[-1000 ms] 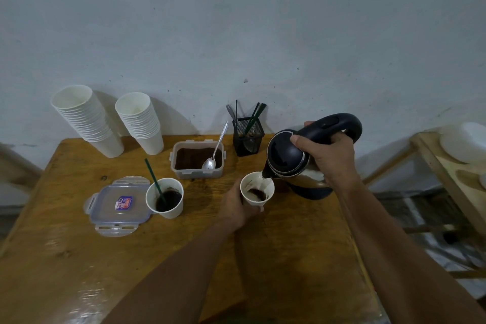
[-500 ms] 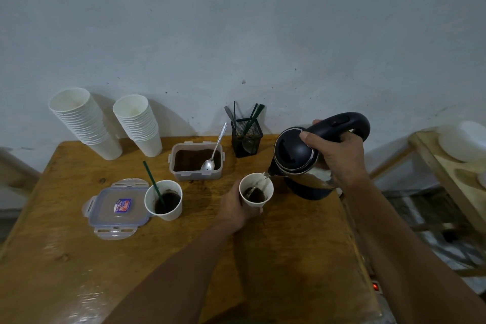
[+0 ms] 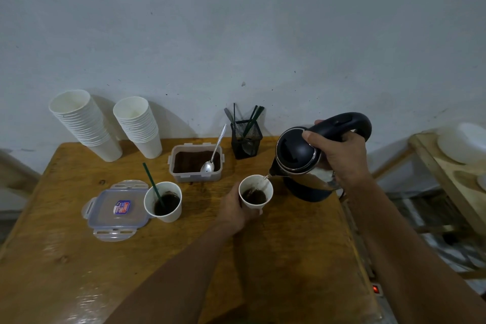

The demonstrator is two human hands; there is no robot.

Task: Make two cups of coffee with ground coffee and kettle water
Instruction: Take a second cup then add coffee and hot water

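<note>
A black electric kettle with a polished steel band [image 3: 302,163] is held tilted over the wooden bench [image 3: 289,258] by the right hand [image 3: 342,158], whose fingers [image 3: 311,137] are wrapped tight round the curved black handle. A thin stream of water is being poured from the spout into a white paper cup [image 3: 256,195], which stands on the bench just beside the kettle and is steadied by the left hand [image 3: 234,209], its fingers curled against the cup's near wall. Dark liquid is seen low in this cup.

A second white paper cup [image 3: 163,201], already holding dark coffee and a green stirring stick [image 3: 152,184], stands well to the left, next to a clear plastic lid [image 3: 117,209]. The clear tub of ground coffee [image 3: 196,162], with a metal spoon [image 3: 214,152] resting in it, lies behind both cups.

For this step to be done well, the tilt should probably be kept shallow so that the stream stays narrow and lands inside the rim, away from the steadying fingers. The paper cup looks light and soft, so it should be held firmly but not squeezed. Pouring is best stopped short of the rim, with room left for stirring.
</note>
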